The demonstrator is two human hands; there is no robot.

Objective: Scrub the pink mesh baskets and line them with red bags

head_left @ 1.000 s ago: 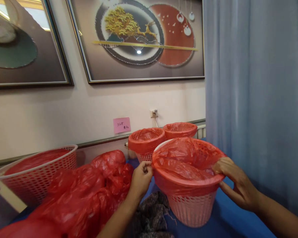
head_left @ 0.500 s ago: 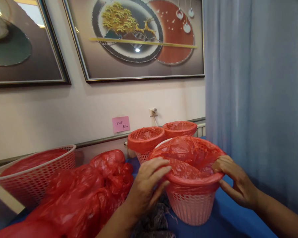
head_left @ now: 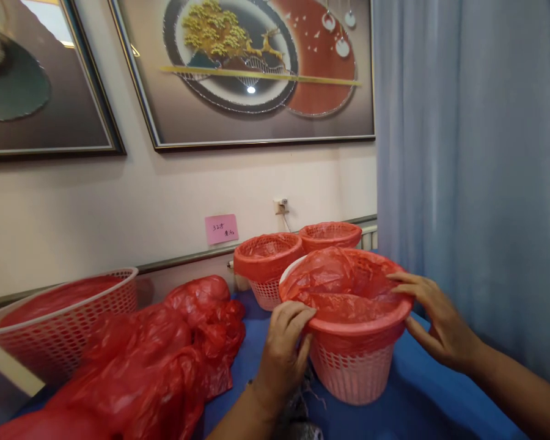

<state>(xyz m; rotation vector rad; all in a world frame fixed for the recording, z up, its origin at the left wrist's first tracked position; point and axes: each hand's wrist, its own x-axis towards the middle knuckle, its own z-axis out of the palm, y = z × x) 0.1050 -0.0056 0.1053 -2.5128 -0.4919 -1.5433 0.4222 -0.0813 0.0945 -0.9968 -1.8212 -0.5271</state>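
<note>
A pink lattice basket (head_left: pixel 354 371) stands on a blue-covered table (head_left: pixel 421 403), lined with a red plastic bag (head_left: pixel 339 290) folded over its rim. My left hand (head_left: pixel 284 351) curls over the near-left rim, fingers closed on the bag's edge. My right hand (head_left: pixel 433 321) grips the right rim, fingers over the bag and thumb under it.
Two more lined baskets (head_left: pixel 268 263) (head_left: pixel 330 235) stand behind against the wall. A heap of red bags (head_left: pixel 165 354) lies to the left, next to a larger basket (head_left: pixel 68 318). A grey-blue curtain (head_left: pixel 472 159) hangs at the right. Dark knitted cloth (head_left: pixel 297 415) lies under my left wrist.
My left hand moved from pinching the bag at the far-left rim round to the near-left rim. The basket shifted slightly away and the view tilted up a little.
</note>
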